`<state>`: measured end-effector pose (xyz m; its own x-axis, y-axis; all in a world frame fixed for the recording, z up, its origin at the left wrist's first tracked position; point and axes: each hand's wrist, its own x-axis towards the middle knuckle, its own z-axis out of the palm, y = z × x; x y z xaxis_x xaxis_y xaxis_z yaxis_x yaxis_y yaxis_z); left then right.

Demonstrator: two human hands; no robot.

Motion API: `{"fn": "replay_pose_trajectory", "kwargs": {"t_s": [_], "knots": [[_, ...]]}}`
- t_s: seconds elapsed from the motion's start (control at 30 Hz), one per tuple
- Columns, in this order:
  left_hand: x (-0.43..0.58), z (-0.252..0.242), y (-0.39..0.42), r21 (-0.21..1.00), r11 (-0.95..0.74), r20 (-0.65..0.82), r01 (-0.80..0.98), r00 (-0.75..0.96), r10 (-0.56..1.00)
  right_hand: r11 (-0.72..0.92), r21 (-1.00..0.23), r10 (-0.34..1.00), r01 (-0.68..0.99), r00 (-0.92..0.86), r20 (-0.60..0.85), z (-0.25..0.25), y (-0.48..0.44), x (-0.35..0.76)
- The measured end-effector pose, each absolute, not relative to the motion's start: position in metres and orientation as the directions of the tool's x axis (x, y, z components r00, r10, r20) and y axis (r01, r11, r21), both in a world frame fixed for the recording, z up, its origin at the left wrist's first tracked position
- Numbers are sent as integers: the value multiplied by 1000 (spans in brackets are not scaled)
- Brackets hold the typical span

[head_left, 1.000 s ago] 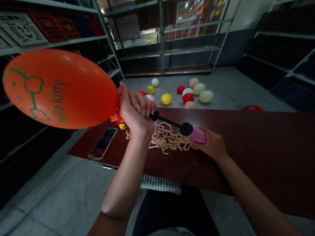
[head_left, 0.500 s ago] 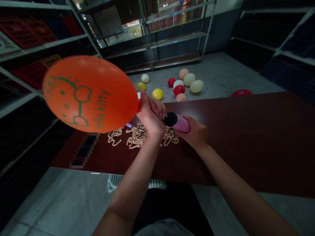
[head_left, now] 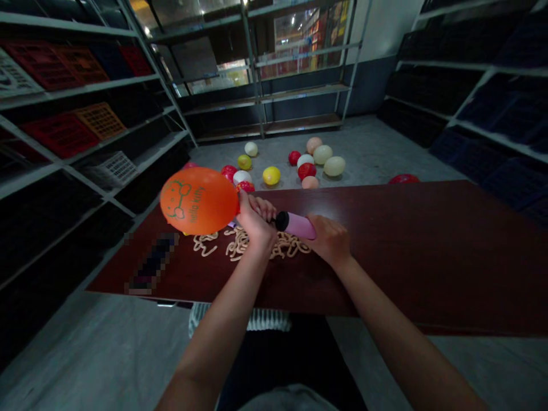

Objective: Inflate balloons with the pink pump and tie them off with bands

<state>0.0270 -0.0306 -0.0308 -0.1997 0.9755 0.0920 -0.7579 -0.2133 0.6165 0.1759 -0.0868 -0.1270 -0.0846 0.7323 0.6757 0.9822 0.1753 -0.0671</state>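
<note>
An orange balloon with a green cartoon face and lettering points left above the table. My left hand is closed at the balloon's neck, with its fingers curled over the narrow part that runs toward a pump. My right hand wraps round the pink barrel of that hand balloon pump, whose black end faces my left hand. The nozzle and the balloon's mouth are hidden by my left fingers. Below the hands, a heap of beige long uninflated balloons lies on the dark red table.
Several inflated balloons in yellow, red and pale colours lie on the floor past the table. A blurred-out dark object rests at the table's left. Shelves with crates stand left, behind and right.
The balloon looks much smaller and sits farther right; I cannot tell how much is lost air. Both hands have shifted slightly left and down. My head view has tilted up.
</note>
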Motion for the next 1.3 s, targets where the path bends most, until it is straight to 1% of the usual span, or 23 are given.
{"fn": "replay_pose_trajectory", "kwargs": {"t_s": [0.13,0.27,0.37,0.5,0.57,0.7,0.9,1.0,1.13,1.23,1.3], "knots": [[-8,-36,-28,578,-173,-13,-797,-220,975,218,43,777,975,-200,597,-126,-89,170],[-48,-38,-24,519,-191,-60,-833,-259,964,257,122,775,959,-280,566,-127,-88,170],[-81,-37,-22,510,-217,-66,-833,-289,955,304,119,785,945,-320,530,-127,-87,170],[-118,-30,-18,534,-254,-41,-807,-324,945,349,96,796,932,-349,495,-126,-85,166],[-126,-23,-16,552,-267,-8,-790,-325,946,351,77,804,933,-342,486,-126,-84,164],[-117,-3,-15,569,-285,60,-771,-308,950,320,-2,819,947,-276,504,-127,-85,163],[-74,25,-12,563,-348,130,-750,-336,933,207,-144,790,968,-78,607,-134,-86,171],[-53,31,-9,542,-380,187,-750,-333,924,177,-221,778,959,1,628,-134,-84,175],[-20,26,-5,582,-373,211,-722,-308,928,175,-294,777,940,51,627,-131,-83,176],[12,10,-6,651,-331,180,-683,-284,942,178,-323,775,930,70,628,-128,-82,176],[34,-4,-8,672,-305,169,-674,-262,950,176,-342,778,923,83,623,-126,-83,176]]}}
